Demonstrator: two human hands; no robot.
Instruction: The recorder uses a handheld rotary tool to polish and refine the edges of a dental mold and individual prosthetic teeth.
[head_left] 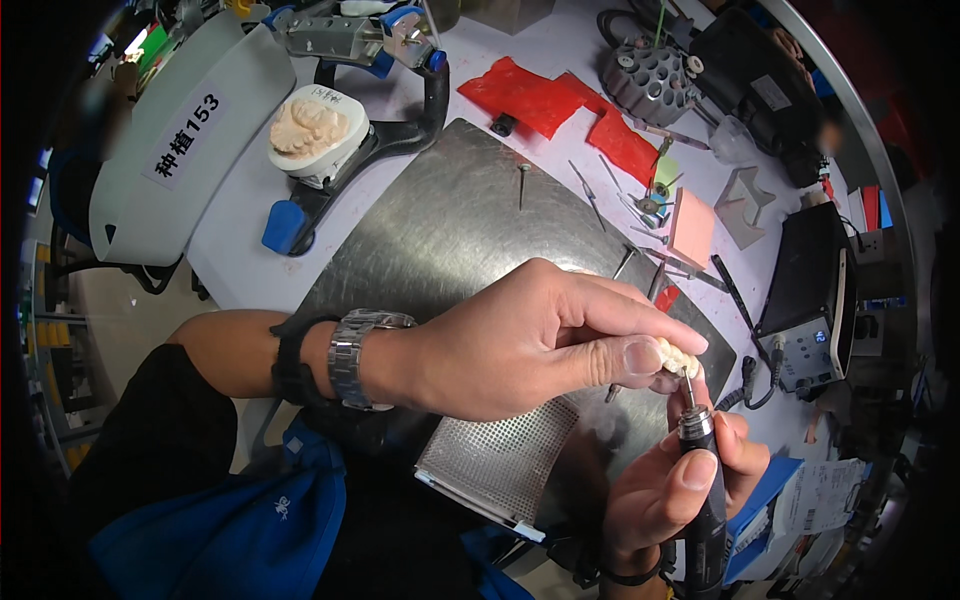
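Apparently mid-grind: a small tooth piece is pinched in the left hand above the surface; a handpiece is gripped by the right hand, bur touching it. Remaining work cannot be told.

Hands: you have two, left hand and right hand.
Handpieces: one rotary handpiece.
Tooth pieces: one dental bridge.
Plaster casts: one plaster cast.
Red sheets: two red sheets.
Pink blocks: one pink block.
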